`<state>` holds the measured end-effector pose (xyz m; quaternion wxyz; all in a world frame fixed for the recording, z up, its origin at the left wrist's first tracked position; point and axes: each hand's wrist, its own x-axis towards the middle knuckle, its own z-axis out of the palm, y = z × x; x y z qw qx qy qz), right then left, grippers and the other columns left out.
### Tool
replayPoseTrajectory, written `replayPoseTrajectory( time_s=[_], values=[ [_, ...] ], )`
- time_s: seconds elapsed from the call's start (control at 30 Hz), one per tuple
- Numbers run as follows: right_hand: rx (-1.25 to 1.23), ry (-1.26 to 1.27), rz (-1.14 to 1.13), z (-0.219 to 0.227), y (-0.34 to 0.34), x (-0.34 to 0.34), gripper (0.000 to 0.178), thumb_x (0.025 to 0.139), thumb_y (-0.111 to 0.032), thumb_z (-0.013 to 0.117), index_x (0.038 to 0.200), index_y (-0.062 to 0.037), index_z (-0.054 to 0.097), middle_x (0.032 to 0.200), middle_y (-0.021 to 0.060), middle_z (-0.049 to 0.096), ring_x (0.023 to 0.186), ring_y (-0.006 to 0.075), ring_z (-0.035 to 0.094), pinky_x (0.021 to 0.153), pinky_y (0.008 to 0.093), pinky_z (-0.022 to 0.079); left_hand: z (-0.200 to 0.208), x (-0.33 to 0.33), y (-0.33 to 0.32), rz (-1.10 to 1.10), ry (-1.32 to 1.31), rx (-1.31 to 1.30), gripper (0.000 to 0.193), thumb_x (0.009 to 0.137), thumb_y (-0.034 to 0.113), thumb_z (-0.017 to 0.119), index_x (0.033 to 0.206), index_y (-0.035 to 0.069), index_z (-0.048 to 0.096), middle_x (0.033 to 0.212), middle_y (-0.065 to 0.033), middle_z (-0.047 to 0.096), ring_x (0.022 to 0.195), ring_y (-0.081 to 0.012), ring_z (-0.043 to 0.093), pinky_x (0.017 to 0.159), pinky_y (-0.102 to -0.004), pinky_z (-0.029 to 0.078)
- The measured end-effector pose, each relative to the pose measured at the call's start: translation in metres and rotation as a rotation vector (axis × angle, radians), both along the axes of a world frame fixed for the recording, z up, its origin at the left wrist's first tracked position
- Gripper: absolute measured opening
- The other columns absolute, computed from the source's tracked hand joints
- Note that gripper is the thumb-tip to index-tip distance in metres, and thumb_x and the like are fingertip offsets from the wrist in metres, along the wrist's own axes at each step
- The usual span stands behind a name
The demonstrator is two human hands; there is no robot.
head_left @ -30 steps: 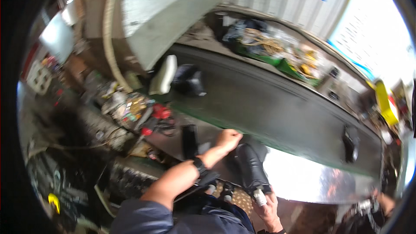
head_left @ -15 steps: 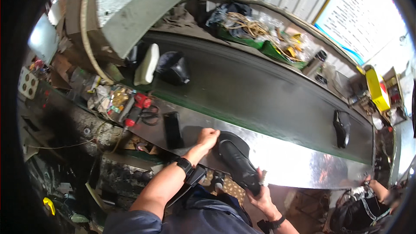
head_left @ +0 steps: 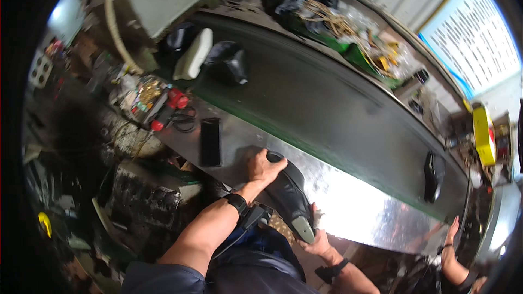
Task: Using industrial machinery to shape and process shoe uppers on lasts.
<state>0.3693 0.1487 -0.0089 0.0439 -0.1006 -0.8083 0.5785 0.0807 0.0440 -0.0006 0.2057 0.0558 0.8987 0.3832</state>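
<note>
A black shoe [head_left: 284, 196] lies slantwise over the near edge of the metal table, a pale grey-green last showing in its lower end. My left hand [head_left: 265, 169] is closed round the upper end, thumb beside a dark rounded edge. At the lower end, my right hand [head_left: 320, 244] grips the shoe by the last, with a whitish wrap on one finger. The palm side of both hands is hidden. Left of the shoe, a black phone [head_left: 211, 142] rests on the metal table [head_left: 359, 207].
Beyond the table runs a dark conveyor belt [head_left: 327, 109], bearing another black shoe [head_left: 434, 177], a white shoe-shaped piece [head_left: 194, 54] and a black shoe part [head_left: 229, 64]. A red power tool [head_left: 175, 99] and scissors [head_left: 185, 121] lie left. Another person's hand [head_left: 451, 233] is at the right end.
My left hand has gone from a fist at the shoe's edge to a grip over its upper end. The shoe has turned, exposing the pale last. The other person's hand has risen.
</note>
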Motion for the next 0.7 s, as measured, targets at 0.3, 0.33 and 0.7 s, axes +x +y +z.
replayPoseTrajectory(
  time_s=[0.3, 0.33, 0.7],
  values=[
    [-0.445, -0.07, 0.085, 0.123, -0.036, -0.077, 0.128, 0.082, -0.037, 0.081, 0.158, -0.0153, -0.019, 0.161, 0.0254, 0.025, 0.15, 0.0341, 0.024, 0.121, 0.0447, 0.018, 0.074, 0.014, -0.134, 0.361, 0.013, 0.365, 0.054, 0.071, 0.042, 0.08, 0.1, -0.002, 0.069, 0.1, -0.0168, 0.073, 0.092, -0.0273, 0.07, 0.083, -0.0359, 0.054],
    [-0.336, -0.091, 0.088, 0.11, -0.032, -0.102, 0.115, 0.09, -0.034, 0.074, 0.159, -0.0146, -0.015, 0.161, 0.0241, 0.027, 0.149, 0.0335, 0.027, 0.12, 0.0458, 0.023, 0.094, 0.015, -0.144, 0.357, 0.017, 0.41, 0.057, 0.071, 0.043, 0.08, 0.103, -0.003, 0.069, 0.102, -0.0176, 0.073, 0.093, -0.0279, 0.07, 0.085, -0.0358, 0.054],
    [-0.538, -0.076, 0.369, 0.159, -0.254, -0.188, 0.019, 0.098, -0.013, 0.066, 0.112, -0.0036, 0.057, 0.084, -0.0015, 0.064, 0.075, 0.0047, 0.054, 0.069, 0.023, 0.044, 0.193, 0.081, -0.381, 1.06, 0.298, 0.697, 0.051, 0.091, 0.049, 0.064, 0.108, 0.001, 0.068, 0.098, -0.0125, 0.071, 0.092, -0.0257, 0.066, 0.085, -0.0359, 0.05]
  ],
)
